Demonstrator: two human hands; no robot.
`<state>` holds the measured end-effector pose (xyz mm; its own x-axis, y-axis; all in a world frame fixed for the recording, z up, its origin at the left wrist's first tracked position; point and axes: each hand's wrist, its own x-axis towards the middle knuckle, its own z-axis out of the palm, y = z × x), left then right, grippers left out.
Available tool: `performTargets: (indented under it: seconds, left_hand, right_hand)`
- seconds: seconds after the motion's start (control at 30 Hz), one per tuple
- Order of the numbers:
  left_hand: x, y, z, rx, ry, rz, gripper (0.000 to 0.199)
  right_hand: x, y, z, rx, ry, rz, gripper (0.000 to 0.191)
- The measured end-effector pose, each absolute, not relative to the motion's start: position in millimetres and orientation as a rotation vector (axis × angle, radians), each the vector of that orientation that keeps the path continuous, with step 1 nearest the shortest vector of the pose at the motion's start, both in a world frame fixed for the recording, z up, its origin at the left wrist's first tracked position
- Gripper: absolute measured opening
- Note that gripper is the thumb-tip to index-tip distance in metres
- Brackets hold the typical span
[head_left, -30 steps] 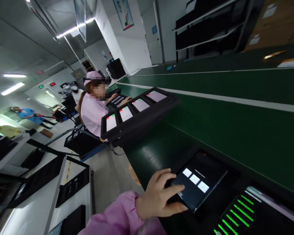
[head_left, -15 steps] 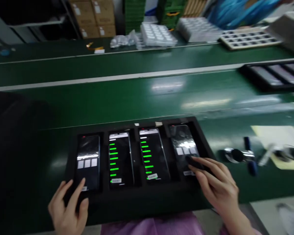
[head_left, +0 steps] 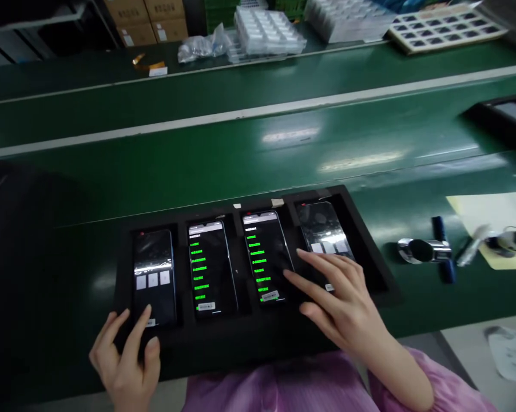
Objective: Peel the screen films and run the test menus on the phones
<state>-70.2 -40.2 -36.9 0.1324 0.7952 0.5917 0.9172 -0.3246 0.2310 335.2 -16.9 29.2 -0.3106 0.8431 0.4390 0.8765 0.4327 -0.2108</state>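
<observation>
Because the tray point(head_left: 210, 336) seats 4 phones point(head_left: 211, 269) face-up, prob. for touch access, L hand point(head_left: 127, 363) & R hand point(head_left: 346, 300), both spread, reach its L/R halves.

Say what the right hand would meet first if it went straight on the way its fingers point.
Probably the third phone from the left, showing green lines; the right hand points across it, though any gap beneath is unclear.

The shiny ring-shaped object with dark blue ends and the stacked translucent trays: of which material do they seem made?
The shiny ring-shaped object: probably polished metal, from its mirror-like reflections, though chromed plastic is possible; its dark blue ends are unclear. The stacked translucent trays: likely glossy plastic, from their pale, moulded-looking pockets.
</observation>
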Motion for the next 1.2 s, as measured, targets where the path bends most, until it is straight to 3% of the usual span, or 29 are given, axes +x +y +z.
performTargets:
  seconds: [0.4,0.57,0.7,0.9,1.2]
  left_hand:
    - [-65,-28,-9,-2.232,-1.801,-0.747,0.033]
    - [-61,-6,14,-2.156,-2.019,-0.456,0.051]
    - [-39,-3,22,-2.231,-1.888,-0.686,0.056]
    - [4,1,23,-2.540,-1.663,-0.486,0.053]
    - [2,-14,20,-2.507,-1.662,-0.680,0.049]
  right_hand:
    - [320,-17,17,-1.247,-2.302,-0.125,0.025]
    - [317,-10,11,-1.228,-2.313,-0.160,0.029]
    - [317,-9,9,-1.221,-2.275,-0.133,0.029]
    - [319,-10,1,-1.232,-2.222,-0.123,0.027]
    - [320,-6,0,-1.197,-2.214,-0.123,0.027]
